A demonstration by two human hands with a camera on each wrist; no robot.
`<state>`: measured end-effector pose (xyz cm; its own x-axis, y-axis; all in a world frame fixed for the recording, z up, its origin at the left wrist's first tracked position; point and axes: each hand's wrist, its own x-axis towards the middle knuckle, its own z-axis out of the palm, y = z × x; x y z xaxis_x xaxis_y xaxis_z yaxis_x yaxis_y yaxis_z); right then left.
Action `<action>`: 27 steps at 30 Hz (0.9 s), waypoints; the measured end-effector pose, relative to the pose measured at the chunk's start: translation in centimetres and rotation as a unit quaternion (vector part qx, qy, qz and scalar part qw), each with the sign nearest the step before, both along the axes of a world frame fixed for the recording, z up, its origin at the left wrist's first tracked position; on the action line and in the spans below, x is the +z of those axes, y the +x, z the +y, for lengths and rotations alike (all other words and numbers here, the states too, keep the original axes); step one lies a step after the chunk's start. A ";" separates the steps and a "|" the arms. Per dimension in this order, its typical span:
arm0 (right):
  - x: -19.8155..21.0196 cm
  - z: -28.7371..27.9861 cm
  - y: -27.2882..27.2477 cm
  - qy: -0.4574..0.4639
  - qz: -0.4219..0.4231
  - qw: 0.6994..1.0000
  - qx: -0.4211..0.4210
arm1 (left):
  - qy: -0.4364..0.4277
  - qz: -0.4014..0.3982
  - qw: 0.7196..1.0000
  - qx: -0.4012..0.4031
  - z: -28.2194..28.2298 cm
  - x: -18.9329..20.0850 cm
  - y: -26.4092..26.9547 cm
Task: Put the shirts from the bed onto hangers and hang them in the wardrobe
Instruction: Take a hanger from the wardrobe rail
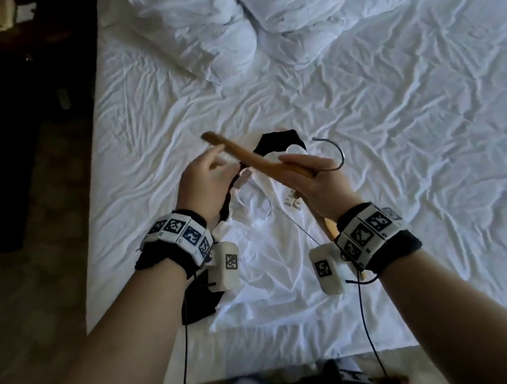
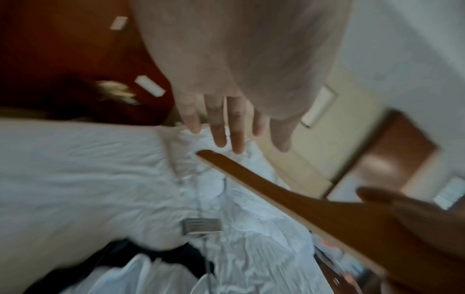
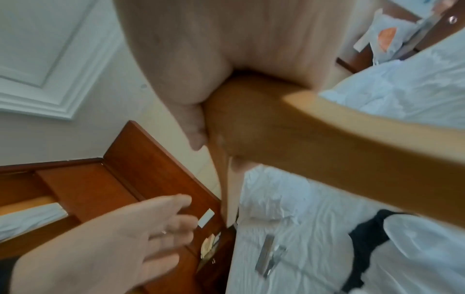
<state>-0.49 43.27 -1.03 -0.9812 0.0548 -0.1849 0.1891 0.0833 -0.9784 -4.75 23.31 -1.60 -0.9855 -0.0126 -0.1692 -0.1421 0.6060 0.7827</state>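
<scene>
Right hand (image 1: 318, 180) fingers curl around the wooden hanger (image 1: 261, 159) above the shirt (image 1: 270, 237); left hand (image 1: 205, 185) fingers spread, seemingly just short of its tip.

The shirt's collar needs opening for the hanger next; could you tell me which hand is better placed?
Left. The left hand is free, fingers relaxed, hovering right above the shirt collar, while the right hand already grips the wooden hanger at its middle.
</scene>
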 end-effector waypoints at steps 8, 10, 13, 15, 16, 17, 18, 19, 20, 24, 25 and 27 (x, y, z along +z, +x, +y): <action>-8.1 0.8 -5.1 0.041 -0.017 0.999 -0.018 | 0.020 -0.189 0.955 0.229 -1.6 -10.3 -0.4; -11.1 1.0 -6.3 0.066 -0.017 0.998 -0.018 | 0.047 -0.216 0.941 0.254 -0.7 -14.0 -1.4; -15.6 1.4 -8.0 0.071 -0.027 0.996 -0.036 | 0.085 -0.263 0.918 0.286 0.4 -20.3 -2.2; -18.3 1.8 -9.0 0.075 -0.050 0.995 -0.050 | 0.106 -0.295 0.905 0.287 1.6 -22.6 -2.9; -19.4 1.9 -9.4 0.076 -0.059 0.993 -0.064 | 0.114 -0.305 0.899 0.293 2.1 -23.5 -3.3; -20.4 2.1 -9.8 0.078 -0.067 0.992 -0.077 | 0.118 -0.311 0.895 0.298 2.4 -24.6 -3.6; -21.4 2.2 -10.2 0.082 -0.075 0.990 -0.087 | 0.115 -0.317 0.892 0.301 2.8 -25.6 -4.0; -22.3 2.3 -10.5 0.087 -0.082 0.989 -0.091 | 0.107 -0.318 0.892 0.302 3.0 -26.6 -4.4; -23.1 2.4 -10.8 0.094 -0.087 0.988 -0.092 | 0.096 -0.319 0.894 0.301 3.2 -27.1 -4.7; -25.4 2.4 -12.3 0.132 -0.100 0.983 -0.073 | 0.037 -0.323 0.899 0.293 3.5 -29.6 -6.3; -25.7 2.3 -12.8 0.139 -0.097 0.983 -0.067 | 0.024 -0.323 0.900 0.290 3.5 -30.4 -6.6; -26.3 1.9 -13.5 0.166 -0.075 0.982 -0.058 | 0.004 -0.320 0.902 0.289 3.4 -31.4 -7.0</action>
